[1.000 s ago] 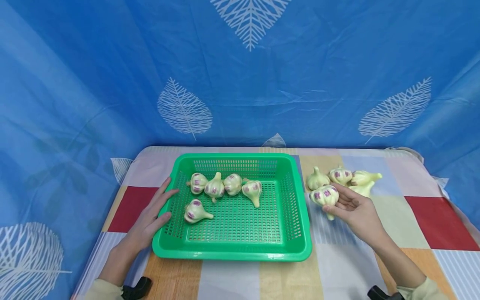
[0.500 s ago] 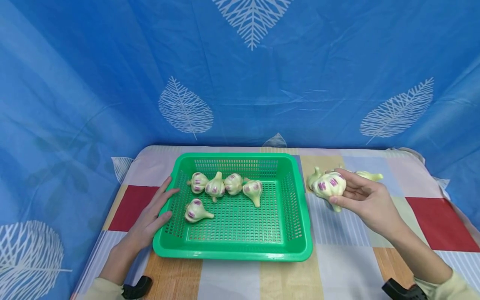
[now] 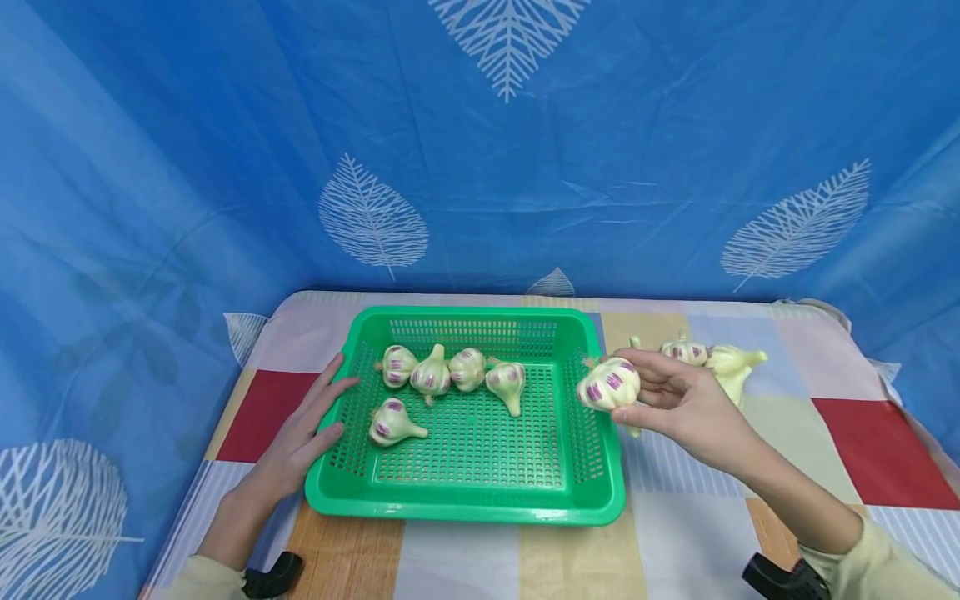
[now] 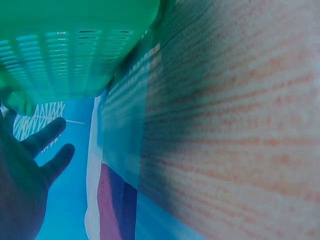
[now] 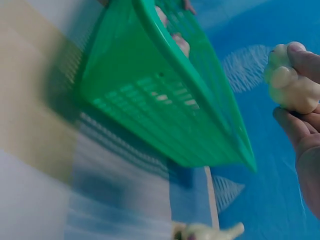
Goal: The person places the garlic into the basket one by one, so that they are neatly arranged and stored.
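My right hand (image 3: 686, 404) pinches a garlic bulb (image 3: 609, 384), pale with purple patches, over the right rim of a green plastic basket (image 3: 465, 509). The right wrist view shows the same bulb (image 5: 287, 85) between thumb and fingers, higher than the basket rim. Several garlic bulbs lie inside the basket: a row toward the back and a single bulb (image 3: 393, 422) nearer the front left. My left hand (image 3: 296, 442) rests at the basket's left side, fingers spread and fairly straight along the rim.
More garlic bulbs (image 3: 727, 363) lie on the patchwork tablecloth (image 3: 570, 554) right of the basket, partly hidden behind my right hand. A blue curtain (image 3: 480, 225) with white leaf prints hangs behind the table and along its left side.
My right hand has lifted the garlic bulb from the group on the right and carried it left to the basket's right rim. The left hand and basket have stayed put.
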### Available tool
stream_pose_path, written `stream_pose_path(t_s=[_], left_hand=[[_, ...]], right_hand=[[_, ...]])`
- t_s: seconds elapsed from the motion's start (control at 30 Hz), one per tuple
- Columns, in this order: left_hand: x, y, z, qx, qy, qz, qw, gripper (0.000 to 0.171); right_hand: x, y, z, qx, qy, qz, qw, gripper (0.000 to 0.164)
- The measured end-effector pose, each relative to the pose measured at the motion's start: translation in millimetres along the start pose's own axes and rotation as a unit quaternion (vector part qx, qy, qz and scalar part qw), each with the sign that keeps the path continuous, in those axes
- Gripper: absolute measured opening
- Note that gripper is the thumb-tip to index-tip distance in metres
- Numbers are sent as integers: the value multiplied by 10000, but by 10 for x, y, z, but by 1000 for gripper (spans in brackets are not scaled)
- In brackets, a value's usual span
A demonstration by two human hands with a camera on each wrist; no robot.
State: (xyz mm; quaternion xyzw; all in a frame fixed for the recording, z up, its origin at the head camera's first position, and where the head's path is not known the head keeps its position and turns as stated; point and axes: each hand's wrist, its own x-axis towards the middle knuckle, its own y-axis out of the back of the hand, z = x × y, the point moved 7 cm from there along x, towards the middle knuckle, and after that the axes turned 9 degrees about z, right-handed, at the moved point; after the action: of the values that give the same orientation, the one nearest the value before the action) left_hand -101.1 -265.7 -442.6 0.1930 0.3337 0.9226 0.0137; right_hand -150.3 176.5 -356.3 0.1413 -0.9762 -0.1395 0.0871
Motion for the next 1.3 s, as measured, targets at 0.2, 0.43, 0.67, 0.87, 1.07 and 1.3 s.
stream_pose_path(t_s=[0.2,0.43,0.67,0.87,1.07,1.3], left_hand=[[1,-1,2,-80,-21,-10,10000,65],[1,-13,15,-77,-36,-15,10000,66],[1,-12,0,-83,-58,6,9999,65],[0,-17,-11,-39,-89,10,10000,65],[0,-21,-15,-38,-73,17,10000,65],[0,-21,-20,-79,-22,22,10000,65]], right_hand=[[101,-353,20,15,-359,-826,9959,70],[196,-719,20,-203,-153,-1527,9880,67],[328,-1065,-3,-371,69,-2003,9790,66],[432,-1339,-6,-430,167,-2357,9707,66],[514,-1547,8,-555,134,-2607,9637,64],[563,-1719,35,-699,67,-2885,9549,66]])
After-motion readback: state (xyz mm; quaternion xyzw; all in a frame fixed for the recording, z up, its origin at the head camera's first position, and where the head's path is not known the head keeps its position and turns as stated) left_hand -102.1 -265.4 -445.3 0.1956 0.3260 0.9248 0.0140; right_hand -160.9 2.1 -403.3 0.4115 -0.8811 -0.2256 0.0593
